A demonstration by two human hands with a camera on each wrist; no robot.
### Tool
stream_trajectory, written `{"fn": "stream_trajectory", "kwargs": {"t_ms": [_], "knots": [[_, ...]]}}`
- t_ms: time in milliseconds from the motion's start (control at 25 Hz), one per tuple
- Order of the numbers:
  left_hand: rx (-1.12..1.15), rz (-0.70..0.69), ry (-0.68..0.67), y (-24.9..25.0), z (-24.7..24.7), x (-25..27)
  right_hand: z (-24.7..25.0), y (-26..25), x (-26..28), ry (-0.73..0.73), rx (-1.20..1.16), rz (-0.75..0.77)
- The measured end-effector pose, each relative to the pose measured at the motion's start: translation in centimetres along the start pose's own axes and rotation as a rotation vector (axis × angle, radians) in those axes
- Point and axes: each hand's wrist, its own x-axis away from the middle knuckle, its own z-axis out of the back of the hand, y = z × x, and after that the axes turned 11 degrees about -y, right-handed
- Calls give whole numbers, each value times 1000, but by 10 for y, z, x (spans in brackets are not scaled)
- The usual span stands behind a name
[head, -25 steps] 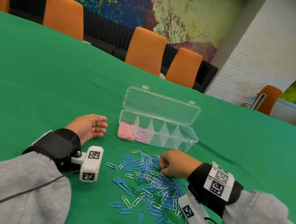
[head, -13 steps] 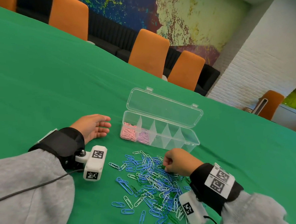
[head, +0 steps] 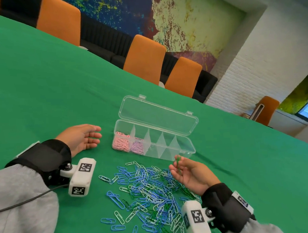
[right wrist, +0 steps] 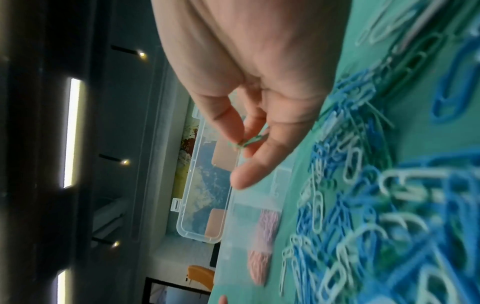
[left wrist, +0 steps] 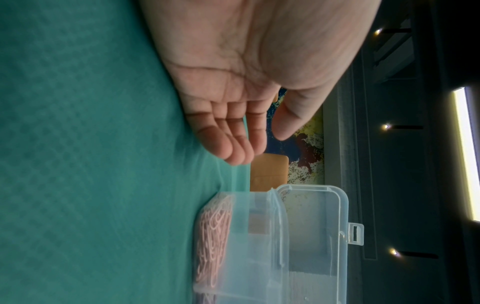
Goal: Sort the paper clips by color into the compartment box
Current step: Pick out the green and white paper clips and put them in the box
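Green clip (head: 178,164), apparently pinched, in raised palm-up right hand (head: 191,175).

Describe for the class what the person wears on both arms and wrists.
Both arms wear grey fleece sleeves ending in black wrist wraps. Each wrist carries a white boxy camera bearing black-and-white square markers; a black cable trails from the left one. The right wrap bears a marker tag too.

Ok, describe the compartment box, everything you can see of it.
The compartment box is a long, clear plastic case lying on the green table, its hinged lid open and tilted back, two latch tabs on the lid's edge. Thin dividers split it into a row of compartments. The leftmost one holds pink clips, the next lilac clips; the others look empty. Neither hand touches it.
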Motion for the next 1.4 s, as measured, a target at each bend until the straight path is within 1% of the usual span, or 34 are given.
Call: {"fn": "stream_trajectory", "kwargs": {"t_ms": [40, 120, 160, 200, 240, 280, 320, 440, 480, 520, 560, 600, 680, 840, 880, 920, 960, 1000, 1040, 1120, 1160, 1200, 1240, 1280, 1320, 1360, 1400], "knots": [[-2, 1, 2, 0, 0, 0, -2, 5, -1, 0, -73, 4], [-1, -4, -1, 1, 0, 0, -8, 15, -2, -69, -182, 25], [-2, -7, -1, 1, 0, 0, -13, 19, -2, -118, -181, 20], [-3, -9, -2, 1, -1, 0, -19, 20, -4, -153, -126, 1], [-6, -8, 0, 1, -1, 0, -27, 22, -5, -171, -18, -27], [-6, -7, 0, 1, -1, 0, -34, 22, -5, -168, 168, -60], [-3, -6, 0, 1, -1, 1, -41, 22, -7, -167, 428, -88], [7, -5, -4, 0, 0, 1, -60, 24, -10, -205, 1380, -96], [5, -5, -6, 0, 0, 1, -65, 27, -12, -246, 1620, -63], [2, -7, -6, 1, 0, 1, -70, 29, -14, -290, 1786, -45], [1, -9, -6, 1, 0, 1, -75, 31, -15, -322, 1895, -35], [1, -10, -5, 1, -1, 1, -77, 33, -17, -345, 1957, -30], [1, -12, -5, 1, 0, 1, -80, 33, -20, -374, 2014, -26], [3, -8, -7, 1, 0, 2, -72, 31, -17, -352, 2085, -22], [4, -9, -8, 1, 0, 2, -69, 29, -16, -342, 2086, 0], [7, -11, -8, 1, 0, 2, -64, 27, -15, -330, 2013, 10], [9, -12, -7, 1, 0, 3, -60, 25, -14, -312, 1844, 4], [9, -11, -7, 1, 0, 2, -55, 24, -13, -306, 1573, -7], [9, -10, -7, 1, 0, 3, -50, 23, -11, -314, 1233, 4], [7, -7, -9, 1, 0, 3, -43, 24, -10, -389, 541, 11], [6, -6, -10, 1, -1, 3, -43, 27, -10, -428, 303, 4], [5, -6, -10, 2, -1, 4, -45, 30, -10, -439, 155, -8], [3, -7, -10, 2, -1, 5, -50, 34, -10, -436, 91, -28], [1, -8, -10, 2, -2, 5, -56, 36, -10, -424, 114, -56], [0, -8, -8, 3, -2, 5, -62, 39, -11, -399, 211, -95], [-2, -7, -5, 3, -3, 6, -69, 41, -11, -363, 382, -133], [-3, -6, -4, 3, -3, 5, -75, 42, -11, -323, 620, -166]]}}
